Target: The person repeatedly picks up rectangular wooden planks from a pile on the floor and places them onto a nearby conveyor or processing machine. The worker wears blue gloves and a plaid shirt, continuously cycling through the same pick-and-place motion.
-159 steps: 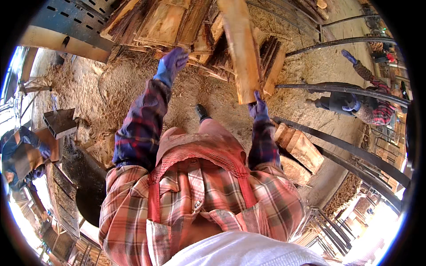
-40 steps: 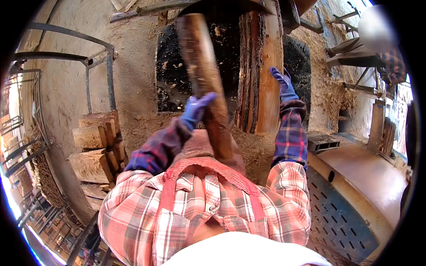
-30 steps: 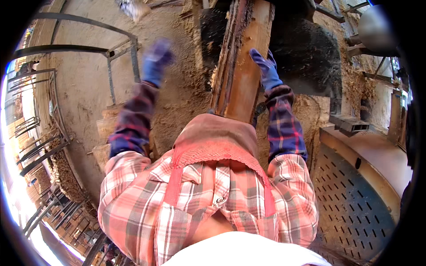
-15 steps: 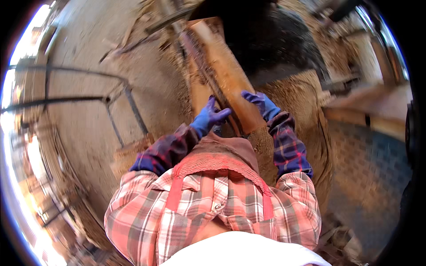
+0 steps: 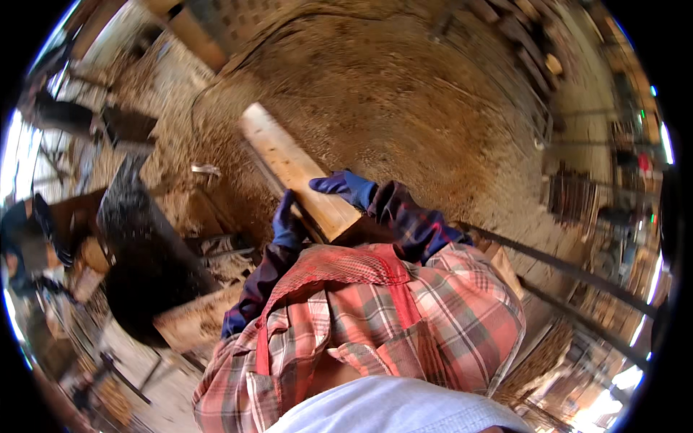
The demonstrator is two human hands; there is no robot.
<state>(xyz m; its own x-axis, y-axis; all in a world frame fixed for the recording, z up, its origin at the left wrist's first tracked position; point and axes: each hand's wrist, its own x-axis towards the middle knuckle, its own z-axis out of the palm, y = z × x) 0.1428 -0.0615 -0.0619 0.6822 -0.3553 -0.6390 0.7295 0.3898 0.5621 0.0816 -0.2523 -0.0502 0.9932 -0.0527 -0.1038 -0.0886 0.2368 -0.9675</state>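
Left grip (image 5: pixel 288 225) and right grip (image 5: pixel 348 188) held the board (image 5: pixel 286 161) near one end; it seemed stiff, fairly heavy; both edges suited holding.

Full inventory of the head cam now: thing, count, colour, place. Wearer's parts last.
Wooden plank: at least one, light brown, between the hands
Floor: one, brown, sawdust-strewn, ahead
Perforated panel: one, brownish, top left
Wood pile: count unclear, brown, top right
Slat stack: one, brown, right
Metal rails: at least two, dark, lower right
Wooden block: one, light brown, lower left
Co-worker: one, dark blue clothing, blurred, far left
Apron: one, red, wearer's front
Plaid shirt: one, red-grey-white, bottom
Left hand: one, blue-purple glove, plank's left side
Right hand: one, blue-purple glove, plank's right side
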